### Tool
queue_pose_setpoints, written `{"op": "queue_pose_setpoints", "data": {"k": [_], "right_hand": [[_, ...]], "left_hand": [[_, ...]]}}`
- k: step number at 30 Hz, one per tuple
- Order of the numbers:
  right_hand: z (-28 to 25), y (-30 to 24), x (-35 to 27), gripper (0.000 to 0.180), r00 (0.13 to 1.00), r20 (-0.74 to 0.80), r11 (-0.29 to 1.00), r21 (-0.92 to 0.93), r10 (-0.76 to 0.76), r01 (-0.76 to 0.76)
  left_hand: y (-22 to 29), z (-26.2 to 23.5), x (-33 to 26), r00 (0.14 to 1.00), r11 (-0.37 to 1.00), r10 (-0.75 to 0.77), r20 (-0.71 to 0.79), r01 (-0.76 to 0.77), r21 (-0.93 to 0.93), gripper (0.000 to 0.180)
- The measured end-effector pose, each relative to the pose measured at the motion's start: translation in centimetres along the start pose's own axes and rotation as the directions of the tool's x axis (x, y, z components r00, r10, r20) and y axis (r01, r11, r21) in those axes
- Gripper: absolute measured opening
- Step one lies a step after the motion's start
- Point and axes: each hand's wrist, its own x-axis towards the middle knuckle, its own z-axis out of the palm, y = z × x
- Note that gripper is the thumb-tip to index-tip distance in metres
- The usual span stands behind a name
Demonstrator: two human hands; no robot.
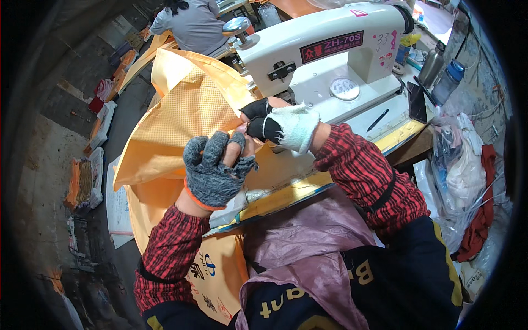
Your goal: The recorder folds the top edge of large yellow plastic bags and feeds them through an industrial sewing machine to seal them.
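A large yellow-orange woven bag [170,115] stands with its mouth spread at the left of a white sewing machine [313,49], and more of it hangs below the table edge. My left hand [215,169], in a worn grey glove with bare fingertips, is closed on the bag's edge. Touching it from the right is my right hand [283,126], in a frayed pale glove with black finger covers, its fingers pinched on the same edge. Both hands meet just in front of the machine's needle end. The exact bit of fabric between the fingertips is hidden.
A black pen [378,119] and a dark phone [417,102] lie on the table's right side, near a metal flask [433,64] and a blue-lidded bottle [450,82]. Clear plastic bags [462,170] heap at the right. Another person [190,25] sits beyond the machine.
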Motion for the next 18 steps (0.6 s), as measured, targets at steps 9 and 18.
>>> {"op": "queue_pose_setpoints", "data": {"k": [9,18], "right_hand": [[-1.1,0.0,-1.2,0.019,0.955,-0.296,0.983,0.175,0.003,0.051],[1.3,1.2,-4.4,0.016,0.993,-0.113,0.989,0.135,-0.038,0.053]], "left_hand": [[-0.2,-2.1,1.0,0.998,0.959,-0.052,0.038,0.06,-0.278,0.026],[2.8,4.2,-3.2,0.063,-0.96,-0.272,0.96,-0.085,-0.266,0.06]]}}
